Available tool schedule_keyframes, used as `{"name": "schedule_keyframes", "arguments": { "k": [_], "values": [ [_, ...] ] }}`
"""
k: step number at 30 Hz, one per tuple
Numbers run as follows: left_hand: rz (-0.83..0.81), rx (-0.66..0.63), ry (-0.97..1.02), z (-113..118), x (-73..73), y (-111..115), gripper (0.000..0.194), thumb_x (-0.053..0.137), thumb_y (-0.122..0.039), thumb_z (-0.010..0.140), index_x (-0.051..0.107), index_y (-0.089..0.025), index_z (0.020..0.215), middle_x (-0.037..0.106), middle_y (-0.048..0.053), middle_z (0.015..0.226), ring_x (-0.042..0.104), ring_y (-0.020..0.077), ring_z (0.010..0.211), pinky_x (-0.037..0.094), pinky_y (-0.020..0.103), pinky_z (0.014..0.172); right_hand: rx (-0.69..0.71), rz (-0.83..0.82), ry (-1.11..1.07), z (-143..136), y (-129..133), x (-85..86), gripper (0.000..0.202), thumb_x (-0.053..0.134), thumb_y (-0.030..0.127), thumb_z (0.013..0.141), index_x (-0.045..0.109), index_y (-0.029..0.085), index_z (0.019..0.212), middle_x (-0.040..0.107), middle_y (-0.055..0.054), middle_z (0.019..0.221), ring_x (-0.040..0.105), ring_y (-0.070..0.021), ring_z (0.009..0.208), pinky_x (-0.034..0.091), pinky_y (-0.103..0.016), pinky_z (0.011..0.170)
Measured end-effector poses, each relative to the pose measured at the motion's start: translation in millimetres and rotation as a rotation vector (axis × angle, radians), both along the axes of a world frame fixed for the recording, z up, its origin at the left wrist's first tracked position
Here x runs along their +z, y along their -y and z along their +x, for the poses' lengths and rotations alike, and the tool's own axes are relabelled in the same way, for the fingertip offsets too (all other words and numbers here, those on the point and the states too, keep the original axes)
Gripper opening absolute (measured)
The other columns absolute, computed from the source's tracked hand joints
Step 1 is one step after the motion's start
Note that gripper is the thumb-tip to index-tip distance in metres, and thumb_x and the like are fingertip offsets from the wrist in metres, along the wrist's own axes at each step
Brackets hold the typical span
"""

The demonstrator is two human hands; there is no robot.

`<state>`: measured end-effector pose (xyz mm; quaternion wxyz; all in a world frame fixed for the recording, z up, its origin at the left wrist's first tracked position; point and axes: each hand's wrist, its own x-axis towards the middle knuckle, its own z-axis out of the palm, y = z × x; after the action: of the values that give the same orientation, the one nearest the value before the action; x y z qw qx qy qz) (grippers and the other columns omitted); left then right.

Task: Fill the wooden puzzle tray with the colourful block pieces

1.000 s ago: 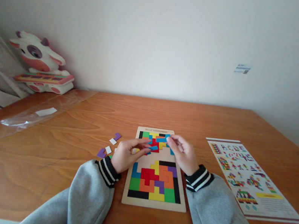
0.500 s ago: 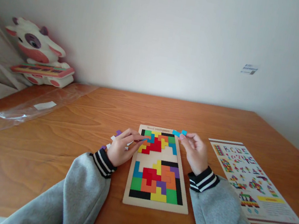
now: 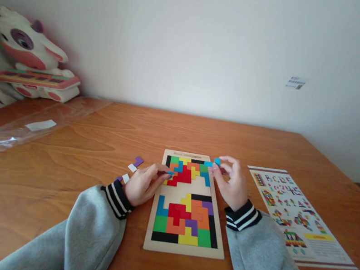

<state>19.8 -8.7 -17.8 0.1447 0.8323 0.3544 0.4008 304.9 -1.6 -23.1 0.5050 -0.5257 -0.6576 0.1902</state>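
My left hand [image 3: 144, 184] pinches a small blue piece [image 3: 170, 173] over the left edge of the wooden puzzle board [image 3: 150, 222]. At the board's top right corner, my right hand [image 3: 231, 183] holds a blue piece [image 3: 217, 161] between thumb and fingers. Coloured blocks fill the upper and lower parts of the board, with bare wood showing across its middle. Beside my left hand lie a purple piece [image 3: 138, 161], a white piece [image 3: 132, 167] and another white piece [image 3: 125, 178], with more purple partly hidden by the hand.
A printed pattern sheet [image 3: 316, 250] lies on the table [image 3: 125, 130] to the right. On the left are a clear plastic bag [image 3: 3, 135] with a white label and a cow toy [image 3: 37, 56] with a keyboard, near a curtain. The wall stands behind.
The view has shifted slightly. My left hand has moved a little down and left with its piece, uncovering more loose pieces. My right hand has turned its blue piece, which now shows less.
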Motion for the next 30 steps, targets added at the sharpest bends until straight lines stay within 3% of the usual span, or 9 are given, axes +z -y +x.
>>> {"name": "schedule_keyframes", "arguments": {
  "k": [2, 6, 8, 10, 13, 18, 24, 30],
  "values": [
    [-0.017, -0.029, -0.013, 0, -0.6, -1, 0.016, 0.049, -0.03, 0.1, 0.059, -0.019, 0.106, 0.074, 0.006, 0.089, 0.072, 0.0163, 0.078, 0.059, 0.026, 0.07, 0.006, 0.007, 0.019, 1, 0, 0.8, 0.032, 0.052, 0.049, 0.097, 0.053, 0.024, 0.118, 0.073, -0.004, 0.085, 0.071, -0.0204, 0.068, 0.059, -0.037, 0.067],
    [-0.022, -0.069, -0.032, 0, 0.0, -2, 0.016, 0.049, -0.03, 0.1, 0.06, -0.019, 0.107, 0.074, 0.006, 0.087, 0.072, 0.0165, 0.076, 0.059, 0.026, 0.067, 0.015, 0.02, 0.102, 4, -2, 0.3, 0.033, 0.042, 0.048, 0.101, 0.065, 0.024, 0.101, 0.072, -0.008, 0.094, 0.071, -0.0217, 0.08, 0.06, -0.038, 0.071],
    [0.008, -0.058, -0.033, -1, 0.5, -1, 0.015, 0.05, -0.028, 0.1, 0.059, -0.02, 0.108, 0.074, 0.006, 0.088, 0.072, 0.0165, 0.076, 0.059, 0.026, 0.068, 0.007, 0.015, 0.136, 5, -4, -1.6, 0.033, 0.043, 0.047, 0.1, 0.065, 0.023, 0.107, 0.071, -0.009, 0.1, 0.07, -0.0229, 0.086, 0.06, -0.039, 0.074],
    [0.055, -0.055, -0.047, -2, 0.7, 0, 0.014, 0.05, -0.027, 0.1, 0.06, -0.02, 0.108, 0.074, 0.006, 0.089, 0.072, 0.0162, 0.076, 0.058, 0.026, 0.068, 0.035, 0.001, 0.212, 8, -4, -3.6, 0.037, 0.05, 0.048, 0.096, 0.06, 0.022, 0.122, 0.068, -0.011, 0.106, 0.068, -0.0236, 0.087, 0.06, -0.04, 0.075],
    [0.113, -0.062, -0.067, -4, 0.8, 0, 0.013, 0.05, -0.025, 0.1, 0.059, -0.019, 0.108, 0.074, 0.005, 0.089, 0.072, 0.0158, 0.075, 0.057, 0.025, 0.067, 0.16, -0.043, 0.365, 15, -4, -4.9, 0.065, 0.063, 0.05, 0.087, 0.046, 0.02, 0.142, 0.061, -0.013, 0.113, 0.066, -0.0241, 0.087, 0.06, -0.043, 0.077],
    [0.112, -0.014, -0.072, -4, 0.6, -2, 0.013, 0.051, -0.026, 0.1, 0.06, -0.019, 0.106, 0.073, 0.004, 0.084, 0.07, 0.0152, 0.07, 0.056, 0.025, 0.066, 0.298, -0.086, 0.429, 24, -2, -4.9, 0.086, 0.07, 0.047, 0.083, 0.027, 0.024, 0.154, 0.054, -0.014, 0.124, 0.063, -0.0257, 0.097, 0.055, -0.049, 0.09],
    [0.043, 0.143, -0.068, -5, -2.1, -7, 0.016, 0.05, -0.031, 0.099, 0.06, -0.02, 0.102, 0.075, 0.006, 0.092, 0.073, 0.019, 0.082, 0.058, 0.028, 0.074, 0.294, -0.077, 0.463, 26, -3, -5.8, 0.078, 0.063, 0.04, 0.087, 0.028, 0.021, 0.154, 0.055, -0.014, 0.125, 0.063, -0.0257, 0.099, 0.054, -0.047, 0.092],
    [0.022, 0.182, -0.096, -6, -3.9, -8, 0.017, 0.047, -0.033, 0.101, 0.057, -0.02, 0.104, 0.075, 0.004, 0.091, 0.073, 0.0173, 0.079, 0.059, 0.026, 0.07, 0.285, -0.046, 0.466, 24, -4, -6.6, 0.072, 0.063, 0.039, 0.088, 0.034, 0.022, 0.152, 0.056, -0.014, 0.126, 0.064, -0.0261, 0.097, 0.054, -0.048, 0.092]
  ]
}}
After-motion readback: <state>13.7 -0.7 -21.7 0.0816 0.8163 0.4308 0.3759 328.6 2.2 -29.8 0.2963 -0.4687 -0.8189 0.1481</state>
